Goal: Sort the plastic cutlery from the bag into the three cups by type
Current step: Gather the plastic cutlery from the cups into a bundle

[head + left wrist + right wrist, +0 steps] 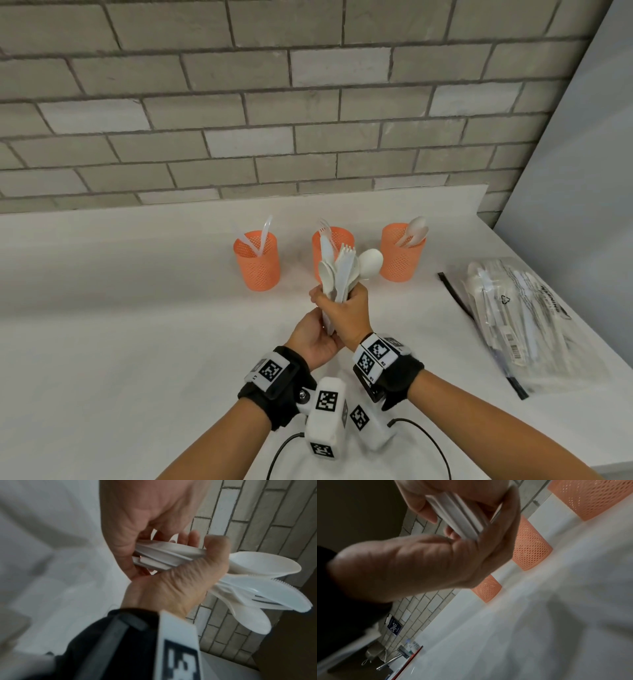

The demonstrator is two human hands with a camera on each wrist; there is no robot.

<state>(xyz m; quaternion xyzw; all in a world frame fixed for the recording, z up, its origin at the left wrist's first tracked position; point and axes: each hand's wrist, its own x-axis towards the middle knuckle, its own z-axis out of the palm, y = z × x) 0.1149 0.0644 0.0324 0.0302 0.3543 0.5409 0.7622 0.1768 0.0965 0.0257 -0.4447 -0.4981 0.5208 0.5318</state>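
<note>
plastic cutlery (337, 274), a mixed bunch of spoons, forks and at least 1 knife, stands upright in mid-frame of the head view, held by both hands above the white counter (137, 308). the right hand (346, 313) is wrapped round the handles just under the heads, fingers curled tight. the left hand (313, 337) sits lower and to the left, its fingers curled on the bottom ends of the handles; the left wrist view shows the thumb and fingers pinching that stack of ends.

behind the bunch, 3 orange mesh cups stand in a row across the centre. the left cup (257, 265) holds knives, the middle cup (330, 240), partly hidden by the bunch, holds forks, and the right cup (402, 257) holds spoons. the bag (534, 325) lies flat at the right edge of the frame with more wrapped pieces inside, well apart from the hands.

so the sorting looks to be partway along: each cup has a few pieces, and a fresh handful is being squared up. next, i'd guess, 1 hand must tease a single type out of the bunch while the other keeps the rest together, then carry it to the matching cup. the slick handles could slip or fan out as 1 is drawn free.
</note>
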